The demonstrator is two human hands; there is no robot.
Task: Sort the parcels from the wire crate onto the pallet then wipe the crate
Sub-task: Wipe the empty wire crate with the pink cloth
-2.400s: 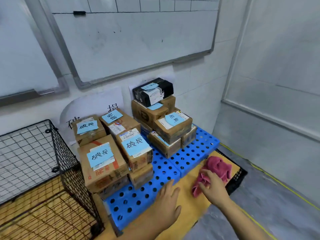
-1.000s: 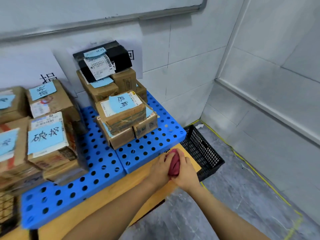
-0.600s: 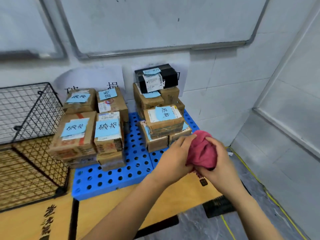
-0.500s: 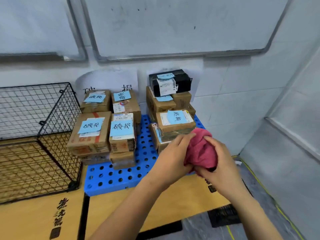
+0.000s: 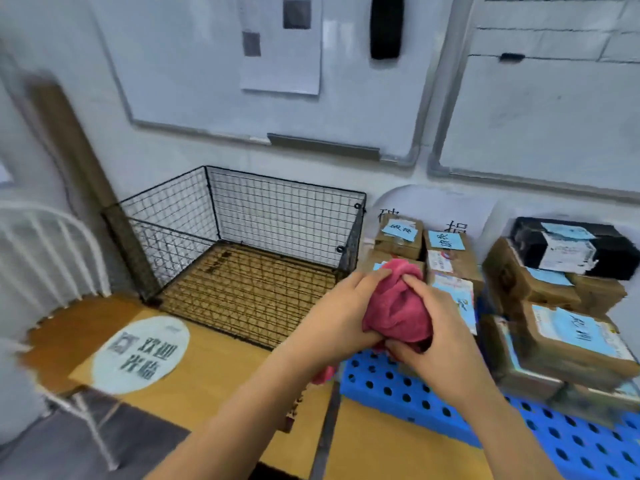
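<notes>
Just right of the wire crate (image 5: 284, 220), the left hand (image 5: 339, 317) and right hand (image 5: 440, 341) each have their grip clenched round a bunched red cloth (image 5: 398, 306). Labelled parcels (image 5: 568, 337) are stacked on the blue pallet (image 5: 398, 386) beside the crate.

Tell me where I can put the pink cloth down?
For the pink cloth, the wire crate is bare inside its mesh walls. The yellow mat is free between the round sticker and the blue pallet. The pallet's front strip, ahead of the parcels, is bare. Its back is crowded with stacked parcels.
</notes>
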